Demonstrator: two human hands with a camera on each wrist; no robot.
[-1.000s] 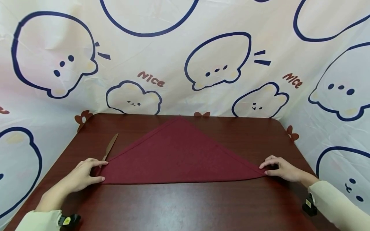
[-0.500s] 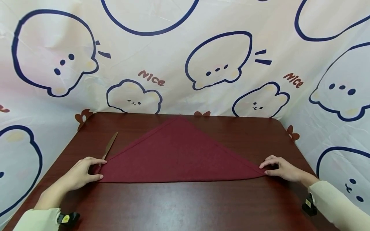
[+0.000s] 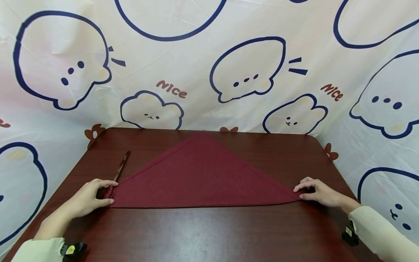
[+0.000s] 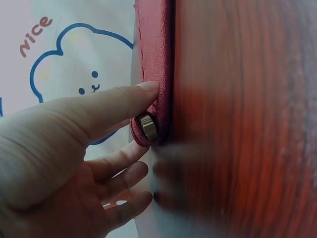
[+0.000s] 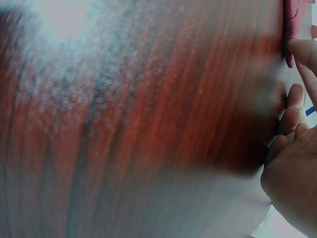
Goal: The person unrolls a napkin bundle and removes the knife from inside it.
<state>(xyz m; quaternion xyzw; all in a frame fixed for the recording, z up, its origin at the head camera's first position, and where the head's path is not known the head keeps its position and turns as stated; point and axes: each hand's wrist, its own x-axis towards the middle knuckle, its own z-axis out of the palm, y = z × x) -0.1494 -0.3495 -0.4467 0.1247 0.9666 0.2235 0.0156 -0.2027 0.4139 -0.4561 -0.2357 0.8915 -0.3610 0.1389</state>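
A dark red cloth napkin (image 3: 203, 174), folded to a triangle, lies with its point at the table's back edge. At its left corner is a gold knife (image 3: 122, 165), its blade reaching past the cloth, seen nearly edge-on. My left hand (image 3: 86, 198) pinches that corner between thumb and fingers. In the left wrist view the handle end (image 4: 148, 128) shows inside a curled fold of the cloth, with my thumb on top; the rest of the handle is hidden. My right hand (image 3: 322, 193) pinches the right corner between thumb and index finger, the other fingers loosely bent.
The brown wooden table (image 3: 209, 236) extends in front of the napkin and to both sides. A white sheet (image 3: 196, 72) printed with cartoon bears hangs behind and along both sides. A small black device (image 3: 350, 233) sits at each wrist.
The knife has turned about its length, from blade flat to edge-on. My left hand has shifted slightly left with the corner and knife. My right hand stays in place.
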